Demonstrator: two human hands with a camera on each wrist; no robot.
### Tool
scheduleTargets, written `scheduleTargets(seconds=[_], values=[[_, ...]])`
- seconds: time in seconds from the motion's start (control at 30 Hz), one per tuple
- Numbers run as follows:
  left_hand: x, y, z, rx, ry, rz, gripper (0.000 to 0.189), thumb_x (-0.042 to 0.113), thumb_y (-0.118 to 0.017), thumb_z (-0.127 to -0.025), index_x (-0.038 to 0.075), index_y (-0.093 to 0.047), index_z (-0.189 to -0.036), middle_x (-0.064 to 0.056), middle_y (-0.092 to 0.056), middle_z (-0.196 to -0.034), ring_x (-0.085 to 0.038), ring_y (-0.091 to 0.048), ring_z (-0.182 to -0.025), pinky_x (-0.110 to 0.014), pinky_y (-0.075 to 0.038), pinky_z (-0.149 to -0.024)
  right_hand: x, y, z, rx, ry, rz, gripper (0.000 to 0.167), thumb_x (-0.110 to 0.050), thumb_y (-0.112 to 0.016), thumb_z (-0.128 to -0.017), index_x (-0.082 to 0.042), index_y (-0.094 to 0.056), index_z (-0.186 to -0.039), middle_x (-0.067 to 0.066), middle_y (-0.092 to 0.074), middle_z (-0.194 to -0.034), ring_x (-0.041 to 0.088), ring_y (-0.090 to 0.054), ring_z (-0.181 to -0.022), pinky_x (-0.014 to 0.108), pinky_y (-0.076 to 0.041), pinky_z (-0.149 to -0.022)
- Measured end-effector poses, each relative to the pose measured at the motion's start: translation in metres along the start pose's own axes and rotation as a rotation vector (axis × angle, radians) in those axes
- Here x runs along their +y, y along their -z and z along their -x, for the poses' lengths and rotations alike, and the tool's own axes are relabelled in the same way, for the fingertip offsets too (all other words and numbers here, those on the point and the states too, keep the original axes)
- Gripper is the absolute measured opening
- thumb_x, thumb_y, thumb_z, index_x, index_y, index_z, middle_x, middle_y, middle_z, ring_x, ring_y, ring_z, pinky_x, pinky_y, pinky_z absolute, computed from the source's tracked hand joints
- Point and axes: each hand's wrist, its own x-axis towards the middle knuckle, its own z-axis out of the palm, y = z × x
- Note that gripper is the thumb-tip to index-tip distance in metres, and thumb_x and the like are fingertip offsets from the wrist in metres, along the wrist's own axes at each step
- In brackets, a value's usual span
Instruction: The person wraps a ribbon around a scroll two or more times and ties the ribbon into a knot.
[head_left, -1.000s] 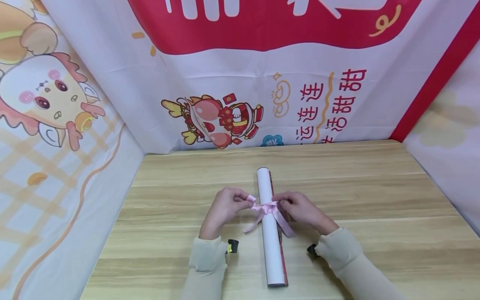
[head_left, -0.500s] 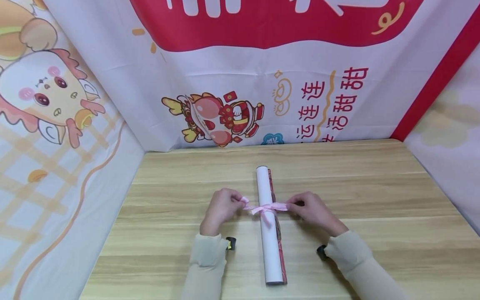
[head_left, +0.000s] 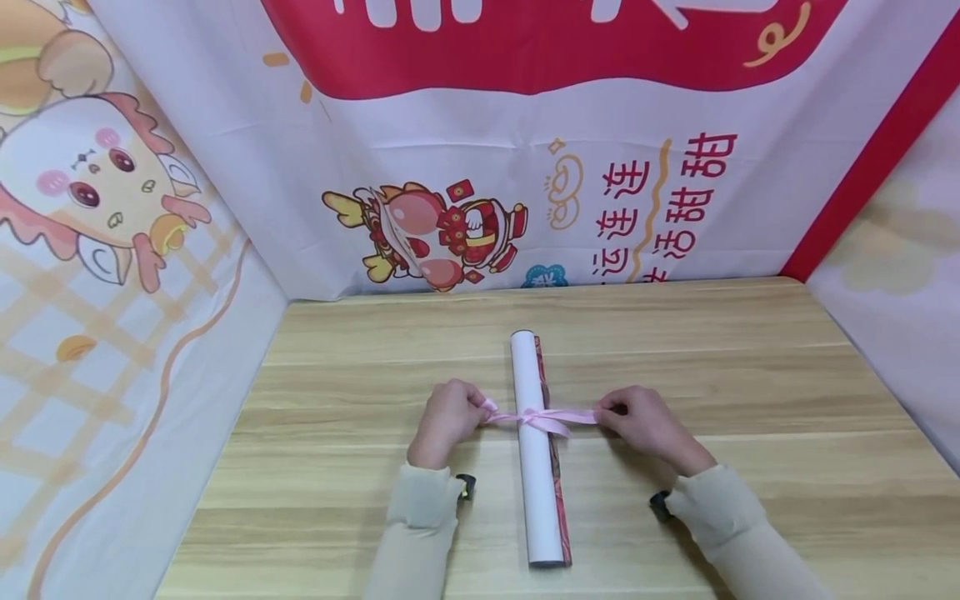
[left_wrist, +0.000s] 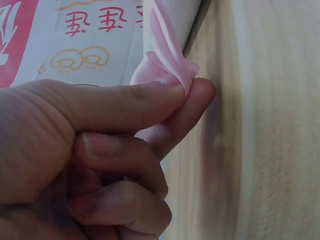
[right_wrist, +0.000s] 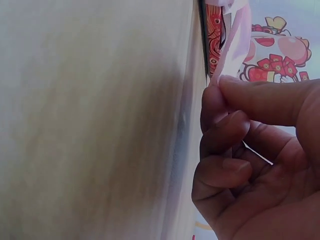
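A rolled white paper tube [head_left: 542, 500] with a red patterned edge along its right side lies lengthwise on the table. Around its middle runs a pink ribbon [head_left: 573, 415], crossed or knotted on top, with a loose tail on the right. My left hand [head_left: 448, 419] pinches one ribbon end between thumb and forefinger, left of the roll; the left wrist view shows the ribbon [left_wrist: 167, 42] folded at the fingertips. On the other side my right hand [head_left: 647, 421] pinches the other end with thumb and forefinger, as the right wrist view shows. The ribbon is stretched between both hands.
The wooden table [head_left: 750, 358] meets a printed cloth backdrop [head_left: 450, 125] at its far edge. More printed cloth [head_left: 97, 333] hangs at the left. Black wrist cameras [head_left: 661, 506] sit on both wrists.
My right hand has moved to the right, drawing its ribbon end out straight. The left hand has shifted slightly left. The ribbon's crossing looks smaller and flatter on the roll.
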Motion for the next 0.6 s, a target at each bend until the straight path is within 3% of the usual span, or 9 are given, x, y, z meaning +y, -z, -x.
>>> scheduleTargets(seconds=[0.37,0.5,0.6], values=[[0.002,-0.004,-0.003,-0.021,-0.004,0.029,0.004,0.011,-0.084,-0.088,0.008,-0.082,-0.091,-0.005,-0.076,-0.085,-0.018,-0.061,-0.073,-0.027,-0.047,-0.065,0.002,0.002,0.002,-0.003,-0.029,-0.011,0.014,-0.017,-0.070,-0.101,-0.006,-0.078,-0.105,0.005,-0.070,-0.090,0.018,-0.056,-0.075,0.030,-0.049,-0.064],[0.001,0.000,-0.002,-0.063,-0.013,0.104,0.012,0.013,-0.081,-0.092,0.005,-0.078,-0.100,-0.007,-0.077,-0.086,-0.017,-0.065,-0.071,-0.026,-0.049,-0.062,0.003,0.004,0.000,-0.017,0.014,-0.025,0.015,-0.020,-0.069,-0.103,-0.009,-0.077,-0.111,0.004,-0.069,-0.092,0.018,-0.057,-0.078,0.030,-0.050,-0.066],[-0.002,0.008,0.000,-0.073,-0.009,0.149,0.024,0.016,-0.078,-0.095,0.005,-0.072,-0.114,-0.010,-0.077,-0.093,-0.021,-0.069,-0.073,-0.027,-0.052,-0.062,0.005,0.007,0.000,-0.031,0.063,-0.041,0.026,-0.023,-0.068,-0.103,-0.009,-0.072,-0.125,0.006,-0.068,-0.098,0.018,-0.060,-0.083,0.030,-0.052,-0.068]])
